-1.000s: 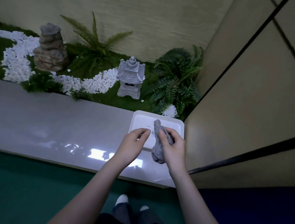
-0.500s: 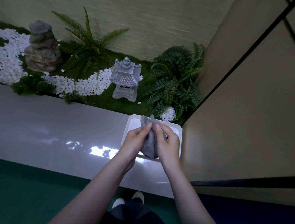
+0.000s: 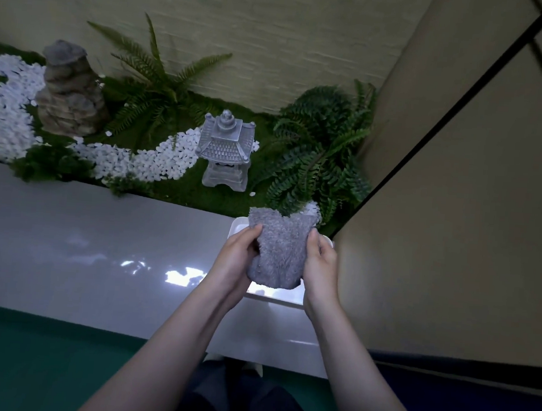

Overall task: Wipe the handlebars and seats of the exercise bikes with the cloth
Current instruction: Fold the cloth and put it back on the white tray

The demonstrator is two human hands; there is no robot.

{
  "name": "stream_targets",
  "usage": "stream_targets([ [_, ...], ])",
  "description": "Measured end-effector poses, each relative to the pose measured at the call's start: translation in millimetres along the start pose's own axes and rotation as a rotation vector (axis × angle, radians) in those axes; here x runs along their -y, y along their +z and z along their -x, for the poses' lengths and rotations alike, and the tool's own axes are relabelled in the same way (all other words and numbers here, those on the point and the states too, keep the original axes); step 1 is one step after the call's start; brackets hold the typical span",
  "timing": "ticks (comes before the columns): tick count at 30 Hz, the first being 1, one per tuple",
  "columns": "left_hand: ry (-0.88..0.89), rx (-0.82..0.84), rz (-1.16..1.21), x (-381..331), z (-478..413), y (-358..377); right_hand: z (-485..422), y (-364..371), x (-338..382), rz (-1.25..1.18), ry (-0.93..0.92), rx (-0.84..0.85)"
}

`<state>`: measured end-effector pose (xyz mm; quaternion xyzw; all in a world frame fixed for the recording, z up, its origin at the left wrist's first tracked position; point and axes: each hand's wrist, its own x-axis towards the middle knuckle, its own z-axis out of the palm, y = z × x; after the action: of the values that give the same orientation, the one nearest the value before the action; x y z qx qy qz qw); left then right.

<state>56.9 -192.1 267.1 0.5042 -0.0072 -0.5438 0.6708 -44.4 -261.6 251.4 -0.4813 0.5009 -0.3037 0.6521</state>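
Both hands are on the grey cloth (image 3: 279,253) at lower centre, above the white tray (image 3: 292,299): left hand (image 3: 237,257) and right hand (image 3: 321,263) pinching opposite edges. Best spread it flat into a broad pad; no bikes in view.

Glossy white ledge (image 3: 81,248) — ferns (image 3: 320,144), white pebbles (image 3: 156,160), stone lantern (image 3: 225,150)

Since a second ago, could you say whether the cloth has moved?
Yes: the cloth has risen past the far rim of the white tray, toward the fern.

left hand (image 3: 236,258), right hand (image 3: 322,264), both curled, gripping
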Motion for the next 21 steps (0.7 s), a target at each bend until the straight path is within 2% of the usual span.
stream_targets([
  [3,-0.036,0.029,-0.010,-4.5,-3.7,-2.7,0.6,1.4,0.6,-0.239,0.205,0.185],
  [5,-0.001,0.023,-0.053,-8.3,-5.8,-7.5,1.7,2.0,2.8,-0.257,0.220,0.220],
  [11,0.169,-0.177,-0.354,-8.3,-9.3,-17.5,12.2,13.7,4.5,-0.114,-0.039,0.080],
  [15,0.140,-0.235,-0.366,-3.3,-7.2,-15.0,19.0,24.6,7.0,-0.015,-0.189,0.041],
  [18,0.118,-0.241,-0.334,-0.7,-8.5,-14.9,20.0,26.4,6.6,-0.001,-0.232,0.006],
  [21,0.198,-0.248,-0.383,0.1,-9.4,-16.9,17.6,22.1,4.9,-0.081,-0.206,-0.045],
])
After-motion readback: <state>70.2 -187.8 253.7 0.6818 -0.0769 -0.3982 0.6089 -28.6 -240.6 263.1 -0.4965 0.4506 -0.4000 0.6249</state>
